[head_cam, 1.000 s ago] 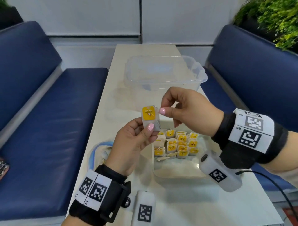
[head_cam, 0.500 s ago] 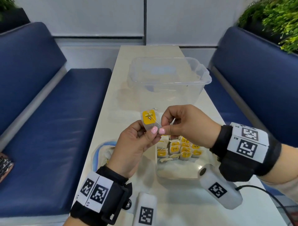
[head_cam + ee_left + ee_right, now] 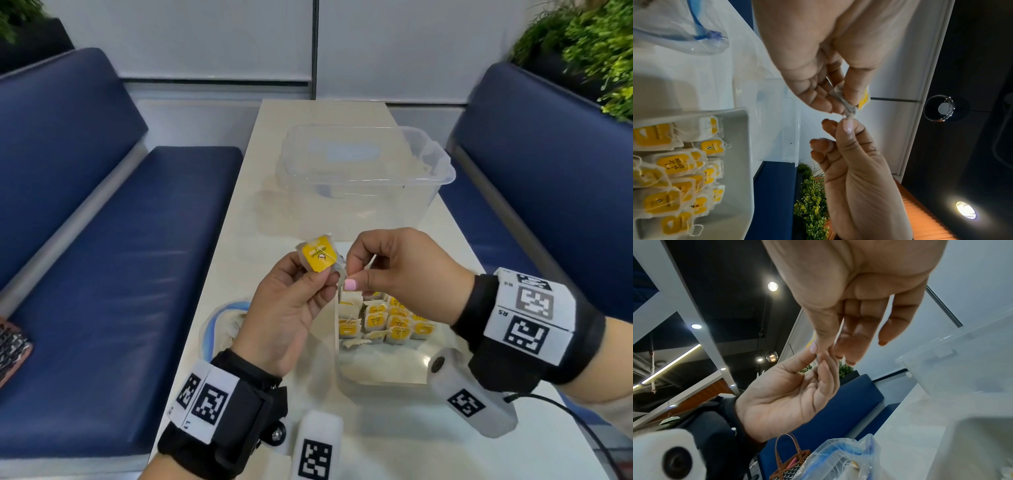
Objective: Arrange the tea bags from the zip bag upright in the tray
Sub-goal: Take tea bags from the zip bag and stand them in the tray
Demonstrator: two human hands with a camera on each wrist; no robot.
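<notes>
Both hands work one tea bag (image 3: 318,257) in the air: the left hand (image 3: 291,308) pinches its body between thumb and fingers, while the right hand (image 3: 394,270) nips the string at the corner nearest it. This looks like tidying before placement. The tray (image 3: 380,373) sits just below both hands, its far half filled with standing bags (yellow tags up); the zip bag (image 3: 222,325) lies beside the left wrist. Next, lower it upright beside that group.

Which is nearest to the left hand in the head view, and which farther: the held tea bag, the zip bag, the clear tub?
From the left hand:
1. Tea bag, pinched in its fingers; the right hand pinches it too.
2. Zip bag, on the table just left of the wrist.
3. Clear tub, beyond both hands, farther up the table.
</notes>
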